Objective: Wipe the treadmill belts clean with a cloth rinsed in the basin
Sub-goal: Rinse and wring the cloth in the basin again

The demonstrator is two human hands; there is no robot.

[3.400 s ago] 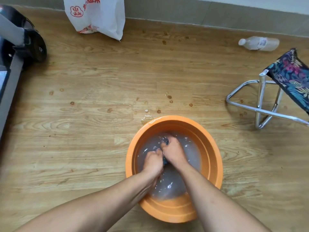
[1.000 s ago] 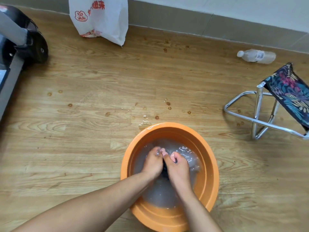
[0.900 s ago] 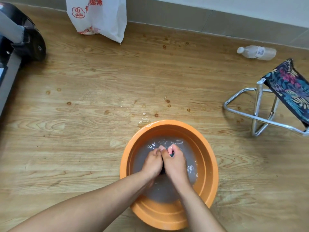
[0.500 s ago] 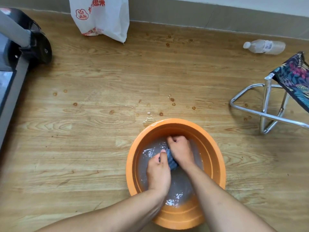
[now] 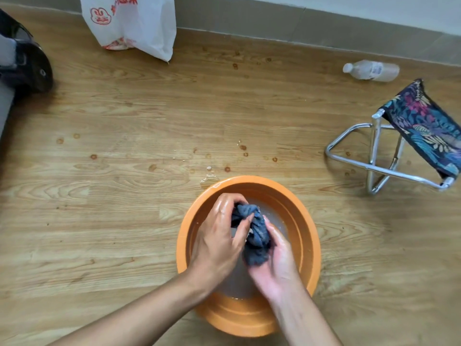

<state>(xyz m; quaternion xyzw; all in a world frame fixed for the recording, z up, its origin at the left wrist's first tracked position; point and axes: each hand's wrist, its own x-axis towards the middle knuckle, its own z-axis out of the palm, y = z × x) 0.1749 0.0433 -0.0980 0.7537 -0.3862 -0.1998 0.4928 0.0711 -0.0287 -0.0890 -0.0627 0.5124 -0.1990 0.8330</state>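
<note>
We've got the cloth [image 5: 254, 233] bunched up between both hands, held over the orange basin [image 5: 306, 221], above the water rather than in it as far as we can tell. Left hand [image 5: 219, 240] wraps the upper end, its fingers [image 5: 232, 198] curled round the top of the wad; right hand [image 5: 277, 260] cups the lower end from underneath, fingers clamped on the fabric. Both hands look wet and shiny.

Handling, our read:
- Soft, limp, no stiffness at all. It takes whatever shape we squeeze it into.
- Soaked, so heavier than dry and likely to drip. Still light enough for one hand.
- Not fragile. We can probably twist hard without damage.
- Wet fabric on wet skin may slide a little, so a full-palm wrap beats a fingertip pinch.

Where to hold: one fist at each end of the wad, as now, and counter-rotate to wring. For carrying, ball it in one palm and keep it over the basin until dripping slows.

Risk: the wooden floor [image 5: 124, 221] already shows droplets and a small puddle [image 5: 208, 177] just beyond the basin's far rim. An under-wrung cloth would likely add to that on the way to the treadmill [image 5: 15, 71], which sits well apart at the left edge, only partly in view.

Basin water looks cloudy. Hard to tell how dirty.
</note>
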